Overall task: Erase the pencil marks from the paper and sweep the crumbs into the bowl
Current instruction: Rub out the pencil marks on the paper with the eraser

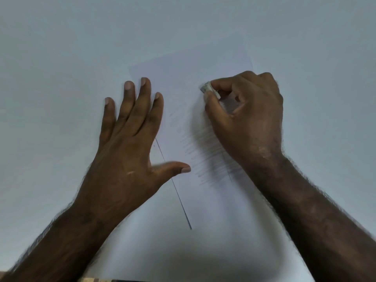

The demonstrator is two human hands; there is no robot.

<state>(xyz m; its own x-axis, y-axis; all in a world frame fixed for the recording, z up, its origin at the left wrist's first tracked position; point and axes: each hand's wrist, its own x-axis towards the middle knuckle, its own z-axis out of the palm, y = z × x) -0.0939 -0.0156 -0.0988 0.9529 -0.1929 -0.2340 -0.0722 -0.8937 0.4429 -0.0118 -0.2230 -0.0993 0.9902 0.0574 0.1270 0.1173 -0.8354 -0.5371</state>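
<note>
A white sheet of paper (187,74) lies on a white table, running from the middle toward the near edge. Grey pencil marks (205,151) cover its central strip. My left hand (130,139) lies flat with fingers spread, pressing the paper's left edge. My right hand (248,117) pinches a small white eraser (206,88) between thumb and fingers, its tip down on the paper at the upper end of the marks. No bowl is in view.
The white table (61,47) extends on all sides of the paper. A dark straight line (179,194) marks the paper's left edge. A sliver of patterned floor (95,279) shows at the bottom edge.
</note>
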